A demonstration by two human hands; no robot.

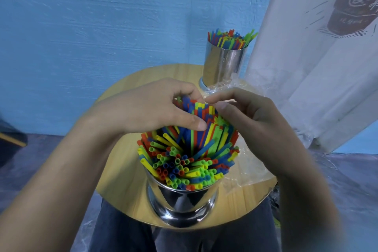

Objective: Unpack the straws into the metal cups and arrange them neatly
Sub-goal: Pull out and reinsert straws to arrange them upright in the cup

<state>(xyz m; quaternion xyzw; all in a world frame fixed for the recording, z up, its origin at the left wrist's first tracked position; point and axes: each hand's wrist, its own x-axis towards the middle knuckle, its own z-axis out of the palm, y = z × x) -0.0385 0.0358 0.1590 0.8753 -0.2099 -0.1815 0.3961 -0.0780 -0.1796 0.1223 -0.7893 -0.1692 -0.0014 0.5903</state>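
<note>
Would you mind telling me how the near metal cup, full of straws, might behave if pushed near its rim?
The near metal cup probably slides rather than tips: its base flares wide. Its polished wall looks slippery. The straws fan loosely, so some may spill.

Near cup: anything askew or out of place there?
Yes. The straws in the near cup splay outward, several lying slantwise across the rest instead of upright. A clear wrapper lies loose on the table beside it.

Some straw tips (201, 109) under the left fingers (181, 89) and right fingers (227, 96)
</note>
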